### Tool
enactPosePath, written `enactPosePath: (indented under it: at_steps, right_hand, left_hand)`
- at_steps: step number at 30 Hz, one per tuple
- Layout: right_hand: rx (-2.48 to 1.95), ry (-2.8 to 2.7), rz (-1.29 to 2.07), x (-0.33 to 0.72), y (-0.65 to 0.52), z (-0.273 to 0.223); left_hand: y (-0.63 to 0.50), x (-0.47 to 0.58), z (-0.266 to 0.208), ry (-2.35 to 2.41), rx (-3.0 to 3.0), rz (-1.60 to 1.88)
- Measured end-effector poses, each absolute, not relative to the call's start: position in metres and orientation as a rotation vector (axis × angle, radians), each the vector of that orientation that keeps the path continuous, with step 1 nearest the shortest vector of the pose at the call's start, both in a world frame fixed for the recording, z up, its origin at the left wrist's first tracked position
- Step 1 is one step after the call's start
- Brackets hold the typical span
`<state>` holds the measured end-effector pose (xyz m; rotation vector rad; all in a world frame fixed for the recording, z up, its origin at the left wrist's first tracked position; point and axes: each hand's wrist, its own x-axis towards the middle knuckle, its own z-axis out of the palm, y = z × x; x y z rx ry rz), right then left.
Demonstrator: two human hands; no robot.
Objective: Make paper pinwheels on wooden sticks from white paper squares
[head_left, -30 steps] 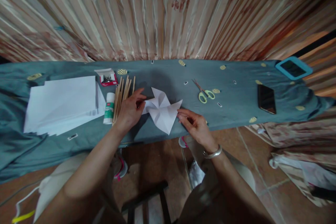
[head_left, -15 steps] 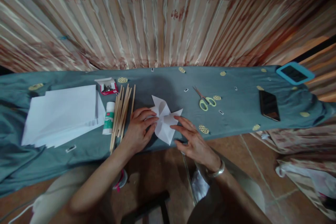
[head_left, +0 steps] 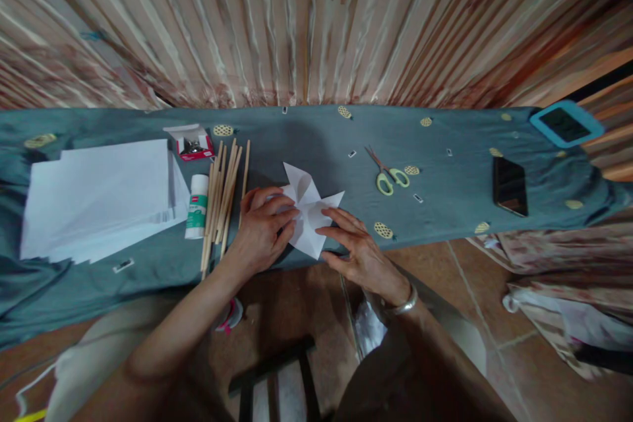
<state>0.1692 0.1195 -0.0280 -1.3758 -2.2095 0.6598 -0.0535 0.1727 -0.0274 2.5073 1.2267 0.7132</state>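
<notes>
A folded white paper pinwheel (head_left: 307, 227) lies near the table's front edge, with pointed blades turned up around its middle. On its left side my left hand (head_left: 262, 227) is closed, its bent fingertips and thumb holding the folded paper near the centre. My right hand (head_left: 363, 250) touches the right-hand blade with its fingertips. Those fingers are spread, and the thumb sits apart from them close to the lower point. The underside of the pinwheel and part of its left blade are hidden.
Left of my hands are wooden sticks (head_left: 216, 201), a glue stick (head_left: 196, 206), a red box of small metal pieces (head_left: 194, 145) and white paper sheets (head_left: 106, 191). Scissors (head_left: 388, 175), a phone (head_left: 510, 186) and a blue-framed device (head_left: 566, 123) lie right. A curtain (head_left: 306, 33) hangs behind.
The camera view has tilted down slightly, so the table sits higher. My right fingers and thumb have come a little closer in on the pinwheel; my left hand keeps its hold.
</notes>
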Motion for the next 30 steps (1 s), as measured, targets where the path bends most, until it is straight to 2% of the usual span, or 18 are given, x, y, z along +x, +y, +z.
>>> enactPosePath:
  at_steps: [21,30]
  right_hand:
    - [-1.342,-2.187,0.669,0.1701,0.1213,-0.0310]
    - [-1.340,-1.995,0.677,0.1605,0.1283,-0.0324]
  left_hand:
    - [0.1722,-0.0510,-0.0293,1.228,2.545,0.663]
    - [0.1721,-0.0512,-0.0295,1.230,2.590,0.636]
